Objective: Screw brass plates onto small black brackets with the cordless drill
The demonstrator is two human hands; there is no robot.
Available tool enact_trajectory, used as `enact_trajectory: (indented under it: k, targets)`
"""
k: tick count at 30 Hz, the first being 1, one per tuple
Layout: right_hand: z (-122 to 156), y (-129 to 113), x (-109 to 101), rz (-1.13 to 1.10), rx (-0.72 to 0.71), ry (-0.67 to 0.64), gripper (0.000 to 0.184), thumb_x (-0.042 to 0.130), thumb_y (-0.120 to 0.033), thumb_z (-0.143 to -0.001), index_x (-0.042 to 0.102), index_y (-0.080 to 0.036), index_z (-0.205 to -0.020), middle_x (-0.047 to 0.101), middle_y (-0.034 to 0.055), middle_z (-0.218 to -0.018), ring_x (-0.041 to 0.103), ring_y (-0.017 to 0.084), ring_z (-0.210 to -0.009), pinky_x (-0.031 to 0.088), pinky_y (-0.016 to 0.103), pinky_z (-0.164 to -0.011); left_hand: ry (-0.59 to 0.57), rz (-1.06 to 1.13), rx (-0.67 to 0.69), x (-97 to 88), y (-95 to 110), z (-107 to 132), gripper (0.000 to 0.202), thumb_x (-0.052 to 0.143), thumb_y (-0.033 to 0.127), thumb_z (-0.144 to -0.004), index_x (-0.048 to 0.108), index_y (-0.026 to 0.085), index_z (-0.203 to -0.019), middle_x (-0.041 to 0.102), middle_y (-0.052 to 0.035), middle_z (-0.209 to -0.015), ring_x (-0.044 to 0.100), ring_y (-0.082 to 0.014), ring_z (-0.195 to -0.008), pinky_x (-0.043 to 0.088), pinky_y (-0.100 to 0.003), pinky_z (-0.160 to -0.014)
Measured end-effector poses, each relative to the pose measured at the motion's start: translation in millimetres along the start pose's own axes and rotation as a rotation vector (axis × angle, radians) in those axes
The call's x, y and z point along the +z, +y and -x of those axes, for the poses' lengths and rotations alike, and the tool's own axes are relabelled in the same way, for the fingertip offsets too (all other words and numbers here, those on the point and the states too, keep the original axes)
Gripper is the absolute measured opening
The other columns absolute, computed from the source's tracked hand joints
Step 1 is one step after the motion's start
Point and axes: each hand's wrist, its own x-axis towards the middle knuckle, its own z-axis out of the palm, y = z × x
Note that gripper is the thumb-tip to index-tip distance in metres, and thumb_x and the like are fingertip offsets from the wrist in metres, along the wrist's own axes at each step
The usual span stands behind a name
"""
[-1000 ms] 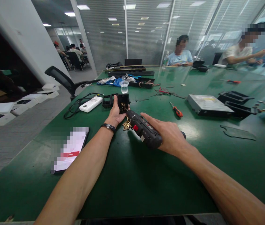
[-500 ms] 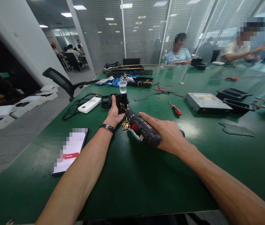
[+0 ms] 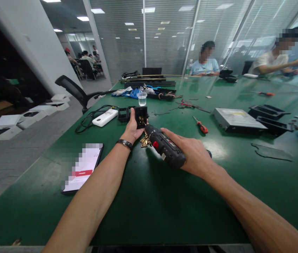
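Note:
My left hand (image 3: 133, 130) grips a black box-like part (image 3: 141, 113) with brassy metal inside, thumb up along its near side. My right hand (image 3: 194, 154) is wrapped round the handle of a black cordless drill (image 3: 166, 147) with a red button. The drill points forward and left, and its bit meets the opening of the black part; exactly what the tip touches is too small to tell. Several brass-coloured metal pieces (image 3: 145, 140) lie on the table just below the drill's nose. Another black frame (image 3: 124, 115) sits left of my left hand.
A phone (image 3: 85, 168) lies near my left forearm, a white power bank (image 3: 105, 117) with a black cable beyond it. A plastic cup (image 3: 141, 99), a red-handled screwdriver (image 3: 200, 125) and a silver disc drive (image 3: 238, 119) stand farther off. Two people sit across the green table (image 3: 180, 211).
The whole view has shifted slightly, so things appear a little farther right. Both hands keep their holds, with the drill still against the black part.

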Motion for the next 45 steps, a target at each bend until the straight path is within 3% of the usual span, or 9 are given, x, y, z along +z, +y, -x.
enact_trajectory:
  k: [6, 14, 24, 30, 36, 45]
  targets:
    - [0, -2, -2, -0.009, -0.010, -0.015, 0.086, 0.061, -0.050, -0.088, 0.027, -0.027, -0.164, 0.065, 0.0082, -0.145, 0.075, 0.033, -0.100, 0.053, 0.039, -0.071, -0.001, -0.009, 0.009, 1.7, 1, 2, 0.060, 0.054, 0.071, -0.093, 0.069, 0.013, -0.091, 0.069, -0.0090, -0.073, 0.067, -0.0177, -0.065, 0.054, -0.028, -0.064]
    - [-1, 2, 2, 0.007, -0.009, -0.012, 0.088, 0.064, -0.045, -0.085, 0.026, -0.031, -0.163, 0.068, 0.0076, -0.141, 0.076, 0.031, -0.094, 0.052, 0.037, -0.068, 0.016, 0.019, -0.010, 1.3, 2, 2, 0.059, 0.059, 0.071, -0.090, 0.069, 0.013, -0.097, 0.069, -0.0077, -0.074, 0.067, -0.0169, -0.066, 0.054, -0.027, -0.064]
    - [0, 2, 4, -0.066, -0.010, -0.011, 0.093, 0.064, -0.038, -0.082, 0.024, -0.032, -0.165, 0.066, 0.0084, -0.143, 0.076, 0.036, -0.100, 0.056, 0.046, -0.076, 0.023, 0.007, -0.027, 1.7, 2, 7, 0.061, 0.055, 0.071, -0.092, 0.069, 0.011, -0.094, 0.067, -0.0098, -0.074, 0.066, -0.0178, -0.065, 0.056, -0.029, -0.063]
    - [-1, 2, 9, -0.061, 0.016, -0.013, 0.099, 0.069, -0.035, -0.078, 0.022, -0.034, -0.166, 0.070, 0.0092, -0.138, 0.077, 0.036, -0.092, 0.056, 0.046, -0.072, 0.049, -0.003, -0.016, -0.4, 2, 5, 0.061, 0.059, 0.071, -0.089, 0.071, 0.011, -0.095, 0.068, -0.0119, -0.077, 0.066, -0.0190, -0.064, 0.056, -0.031, -0.061]
    - [-1, 2, 6, -0.123, -0.010, 0.006, 0.092, 0.066, -0.041, -0.082, 0.027, -0.028, -0.164, 0.069, 0.0108, -0.138, 0.075, 0.036, -0.103, 0.056, 0.048, -0.082, 0.035, 0.001, -0.026, 0.9, 4, 8, 0.061, 0.056, 0.069, -0.092, 0.071, 0.010, -0.093, 0.067, -0.0123, -0.076, 0.066, -0.0189, -0.065, 0.057, -0.030, -0.060]
    - [0, 2, 5, -0.134, -0.054, 0.077, 0.088, 0.069, -0.039, -0.082, 0.031, -0.026, -0.161, 0.073, 0.0114, -0.130, 0.075, 0.034, -0.101, 0.054, 0.043, -0.077, 0.120, 0.019, -0.070, 14.6, 7, 19, 0.059, 0.062, 0.072, -0.087, 0.070, 0.014, -0.094, 0.066, -0.0095, -0.074, 0.065, -0.0190, -0.061, 0.057, -0.030, -0.055]
